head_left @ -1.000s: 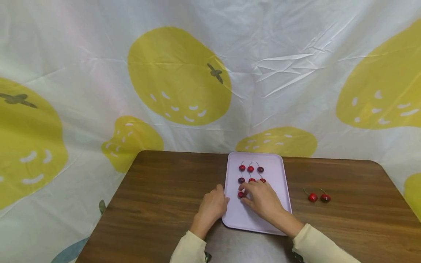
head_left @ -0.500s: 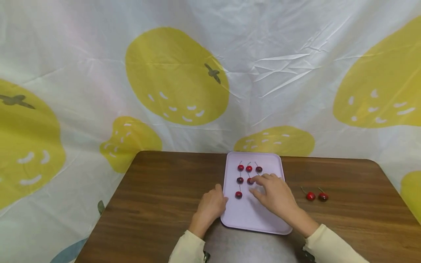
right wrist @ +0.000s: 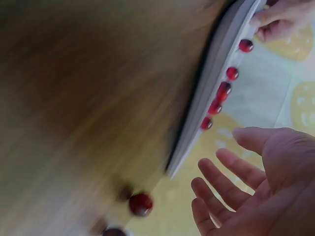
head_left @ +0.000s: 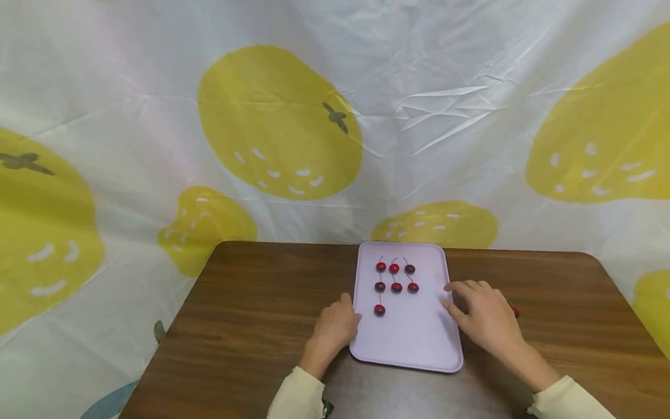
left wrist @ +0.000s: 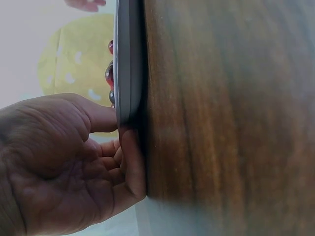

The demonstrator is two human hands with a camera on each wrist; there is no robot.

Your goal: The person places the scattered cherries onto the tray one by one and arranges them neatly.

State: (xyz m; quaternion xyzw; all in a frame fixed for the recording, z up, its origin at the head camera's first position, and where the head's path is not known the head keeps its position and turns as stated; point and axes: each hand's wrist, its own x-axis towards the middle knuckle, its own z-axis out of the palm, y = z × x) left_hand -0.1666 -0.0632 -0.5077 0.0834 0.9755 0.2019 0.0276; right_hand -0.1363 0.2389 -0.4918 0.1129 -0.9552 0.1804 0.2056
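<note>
A pale lilac tray (head_left: 413, 340) lies on the table with several red stemmed cherries on it: two rows of three, then a single cherry (head_left: 379, 310) nearer the person at the left. My left hand (head_left: 335, 323) grips the tray's left edge, thumb at the rim and fingers bent against its side and underside in the left wrist view. Fingers spread and holding nothing, my right hand (head_left: 487, 317) hovers by the tray's right edge. Two more cherries lie on the table beyond it; one cherry (right wrist: 141, 204) shows fully in the right wrist view, the other is cut off.
The brown wood-grain table (head_left: 272, 291) extends on both sides of the tray. A white cloth (head_left: 445, 87) with yellow fruit prints hangs right behind the table's back edge.
My right hand has moved right, off the cherries on the tray to beyond its right edge, now mostly covering the two loose cherries in the head view. The left hand keeps its hold.
</note>
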